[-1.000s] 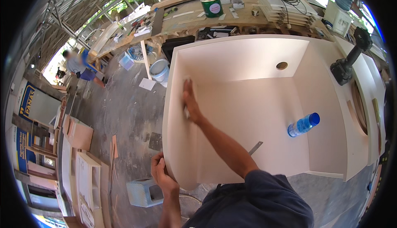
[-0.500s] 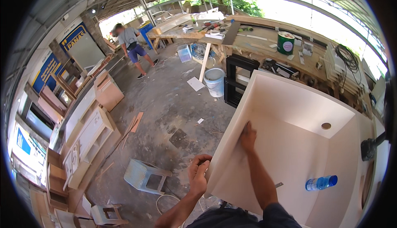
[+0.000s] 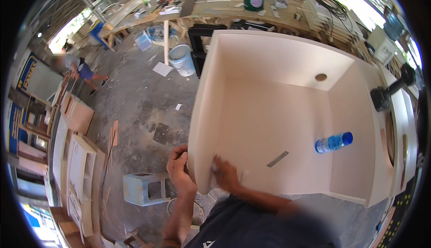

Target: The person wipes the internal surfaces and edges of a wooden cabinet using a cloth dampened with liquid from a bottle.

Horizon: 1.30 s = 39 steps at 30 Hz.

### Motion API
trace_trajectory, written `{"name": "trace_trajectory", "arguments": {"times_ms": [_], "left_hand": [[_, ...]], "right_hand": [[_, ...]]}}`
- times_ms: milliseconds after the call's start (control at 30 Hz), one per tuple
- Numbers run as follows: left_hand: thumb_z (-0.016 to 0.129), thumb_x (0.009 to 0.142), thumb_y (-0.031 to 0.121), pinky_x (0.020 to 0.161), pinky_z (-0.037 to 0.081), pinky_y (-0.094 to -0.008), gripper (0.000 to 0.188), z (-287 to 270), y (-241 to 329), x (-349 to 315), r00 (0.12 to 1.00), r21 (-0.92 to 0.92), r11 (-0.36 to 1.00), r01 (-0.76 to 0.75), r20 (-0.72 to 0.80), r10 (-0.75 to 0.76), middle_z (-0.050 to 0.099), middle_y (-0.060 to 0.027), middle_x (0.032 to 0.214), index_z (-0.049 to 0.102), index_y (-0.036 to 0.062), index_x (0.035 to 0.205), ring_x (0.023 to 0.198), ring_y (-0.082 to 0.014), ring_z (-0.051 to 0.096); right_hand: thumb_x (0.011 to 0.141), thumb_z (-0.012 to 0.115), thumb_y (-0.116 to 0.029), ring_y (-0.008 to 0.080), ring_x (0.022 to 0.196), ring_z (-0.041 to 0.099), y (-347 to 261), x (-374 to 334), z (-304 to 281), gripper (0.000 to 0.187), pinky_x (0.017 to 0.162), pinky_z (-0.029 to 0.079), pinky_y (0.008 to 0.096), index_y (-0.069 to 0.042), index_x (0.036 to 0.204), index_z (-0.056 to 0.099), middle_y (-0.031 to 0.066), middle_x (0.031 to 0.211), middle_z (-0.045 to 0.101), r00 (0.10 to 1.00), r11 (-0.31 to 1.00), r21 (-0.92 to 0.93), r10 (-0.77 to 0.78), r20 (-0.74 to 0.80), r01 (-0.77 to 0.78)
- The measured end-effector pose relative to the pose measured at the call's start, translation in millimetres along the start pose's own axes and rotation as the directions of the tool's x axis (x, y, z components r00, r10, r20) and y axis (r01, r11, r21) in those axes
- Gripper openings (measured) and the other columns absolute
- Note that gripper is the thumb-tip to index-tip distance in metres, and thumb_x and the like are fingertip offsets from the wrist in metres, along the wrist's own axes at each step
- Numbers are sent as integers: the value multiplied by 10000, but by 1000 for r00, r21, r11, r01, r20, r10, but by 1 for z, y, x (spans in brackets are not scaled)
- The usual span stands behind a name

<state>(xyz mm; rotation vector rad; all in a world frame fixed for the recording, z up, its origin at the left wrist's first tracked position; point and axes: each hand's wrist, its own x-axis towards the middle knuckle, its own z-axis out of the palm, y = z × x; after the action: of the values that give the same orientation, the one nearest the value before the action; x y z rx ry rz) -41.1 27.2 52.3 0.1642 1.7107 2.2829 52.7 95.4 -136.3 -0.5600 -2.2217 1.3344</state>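
Observation:
A large pale cabinet box (image 3: 204,113) lies with its open side toward me. Against the outer face of its left side panel is my left hand (image 3: 181,171), fingers curled closed; whatever they may hold is hidden. My right hand (image 3: 226,174) reaches inside and presses its bent fingers to the inner face of that same panel, near the front edge. Motion blurs it, and a small greyish thing at its fingertips is too unclear to name. On the inside panel lie a short metal ruler (image 3: 278,159) and, farther right, a clear water bottle (image 3: 330,143) with a blue cap.
A black power tool (image 3: 381,99) rests at the box's right side. Beyond stand a cluttered workbench (image 3: 220,7) with a green can (image 3: 253,1), and a bucket (image 3: 182,61). A plastic stool (image 3: 143,188) lies left; a person (image 3: 81,68) bends by furniture parts (image 3: 81,113).
My right hand has come down the panel's inner face toward the front edge. The view has shifted right, bringing more of the box and the whole ruler into sight.

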Motion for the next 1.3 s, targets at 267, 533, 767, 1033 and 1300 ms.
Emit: {"name": "trace_trajectory", "arguments": {"times_ms": [267,533,767,1033,1300], "left_hand": [[500,955,121,836,497,-286,244,3,1,-2,997,17,997,-75,-23,75,658,-104,995,613,-45,1093,897,-157,633],[509,954,124,875,493,-314,231,-5,-1,-3,992,-75,990,-120,-55,117,644,-124,1006,593,-40,1094,934,-196,630],[509,962,158,909,480,-337,251,-13,-6,-2,983,-116,977,-180,-47,176,641,-126,1019,594,-36,1096,966,-214,618],[506,975,184,922,466,-349,257,-11,-9,0,991,-163,977,-134,-34,130,637,-123,1023,596,-28,1089,987,-214,599],[465,1009,243,912,498,-376,299,-17,-12,-4,988,-160,975,-155,1,157,650,-133,1057,577,-9,1125,1007,-239,625]], "right_hand": [[823,739,-82,181,673,659,-30,-41,-59,443,659,539,355,5,1253,672,126,818,744,737,831,355,95,670,-429],[982,597,-81,231,1280,520,-64,12,-53,550,959,502,354,-12,1500,426,231,1460,453,973,779,611,222,-56,-142],[1039,314,-502,516,1520,-71,-76,57,8,801,1223,-11,568,-19,1617,42,333,1638,-82,935,881,315,-323,-144,353],[1012,377,-315,431,1551,-11,-42,182,-13,777,1250,52,458,-9,1613,-8,284,1664,-49,927,899,270,-279,-250,344],[1034,311,-505,525,1519,-33,-24,81,27,799,1216,55,619,22,1603,117,321,1648,-52,793,773,184,-571,-213,607]]}}
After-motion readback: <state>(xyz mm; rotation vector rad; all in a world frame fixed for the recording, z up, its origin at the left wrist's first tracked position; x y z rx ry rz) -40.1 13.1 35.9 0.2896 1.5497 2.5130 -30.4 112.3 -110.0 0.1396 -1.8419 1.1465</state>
